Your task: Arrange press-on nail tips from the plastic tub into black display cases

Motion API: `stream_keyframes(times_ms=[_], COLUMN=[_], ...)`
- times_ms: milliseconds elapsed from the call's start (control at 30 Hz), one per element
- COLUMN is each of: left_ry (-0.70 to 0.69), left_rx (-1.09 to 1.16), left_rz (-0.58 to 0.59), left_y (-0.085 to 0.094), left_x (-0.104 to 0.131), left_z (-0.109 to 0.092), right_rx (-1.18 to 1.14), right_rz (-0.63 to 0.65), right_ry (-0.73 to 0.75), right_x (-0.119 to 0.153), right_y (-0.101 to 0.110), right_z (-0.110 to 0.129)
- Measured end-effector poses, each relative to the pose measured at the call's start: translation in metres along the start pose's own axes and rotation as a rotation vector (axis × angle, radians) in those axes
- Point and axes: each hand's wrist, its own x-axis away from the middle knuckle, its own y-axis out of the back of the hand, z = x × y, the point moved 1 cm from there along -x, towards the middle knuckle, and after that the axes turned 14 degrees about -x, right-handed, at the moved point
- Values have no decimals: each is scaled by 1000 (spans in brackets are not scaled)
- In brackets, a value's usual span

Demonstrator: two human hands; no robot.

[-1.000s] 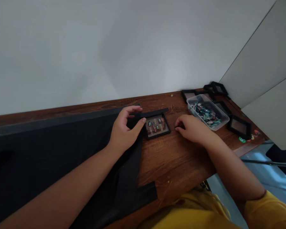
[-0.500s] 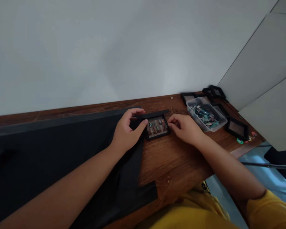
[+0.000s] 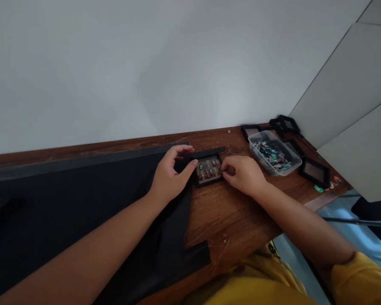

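Note:
A small black-framed case (image 3: 206, 182) lies open-faced on the wooden table, with several small shiny, patterned pieces inside, perhaps press-on nails. A black strip (image 3: 211, 151) runs along its far side; I cannot tell if it is joined to the case. The thumb of my left hand (image 3: 171, 176) touches the case's left edge, while its other fingers stay apart beyond that corner. At the right edge, my right hand (image 3: 243, 173) has thumb and forefinger pinched together. Whatever sits between those fingertips is hidden, and they cover part of that rim.
A clear plastic tub (image 3: 282, 173) of many greenish shiny pieces stands to the right. More black cases, one of them nearby (image 3: 316, 170), surround it, with small colourful bits (image 3: 319, 188) by the table edge. A black sheet (image 3: 82, 203) covers the left side. The wall (image 3: 114, 72) rises behind.
My right hand has shifted slightly left and nearer to me, its pinched fingertips now over the case's right rim. My left hand and the case have hardly moved.

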Motion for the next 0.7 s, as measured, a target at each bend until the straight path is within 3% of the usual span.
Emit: stream_keyframes(times_ms=[467, 700], left_ry=[-3, 17], left_rx=[-8, -12], left_rz=[-13, -4], left_y=[2, 2], left_x=[-1, -1], left_z=[0, 0], right_rx=[52, 96], right_rz=[39, -7], right_ry=[-27, -129], right_x=[2, 3], right_y=[0, 2], right_z=[1, 6])
